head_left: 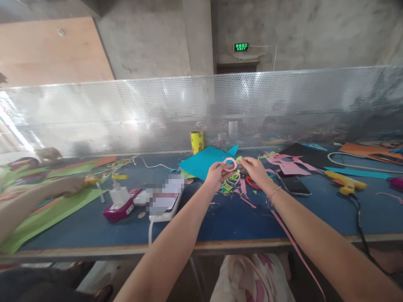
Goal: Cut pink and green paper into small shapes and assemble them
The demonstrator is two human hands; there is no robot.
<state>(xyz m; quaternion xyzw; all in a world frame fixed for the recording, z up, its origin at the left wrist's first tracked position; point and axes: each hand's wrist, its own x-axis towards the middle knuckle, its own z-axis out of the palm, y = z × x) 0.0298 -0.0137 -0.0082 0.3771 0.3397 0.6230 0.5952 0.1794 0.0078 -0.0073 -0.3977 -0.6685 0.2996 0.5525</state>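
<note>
My left hand (pixel 216 175) is closed on a pink paper ring (pixel 230 159), which it holds up above the table. Close by on the right, my right hand (pixel 252 165) pinches a small light green paper piece (pixel 239 159) at the ring's edge. Whether the green piece touches the ring I cannot tell. Beneath both hands lies a heap of pink and green paper scraps (pixel 231 186), with red-handled scissors (pixel 251 182) partly hidden behind my right wrist. A blue paper sheet (pixel 201 161) lies behind my left hand.
A yellow glue gun (pixel 346 182) and a dark phone (pixel 292 184) lie to the right. At left are a lit phone (pixel 171 195) on a white stand and a purple power strip (pixel 121 207). Another person's hand (pixel 74 184) rests over green paper (pixel 59 216). A perforated metal screen (pixel 176 100) stands behind.
</note>
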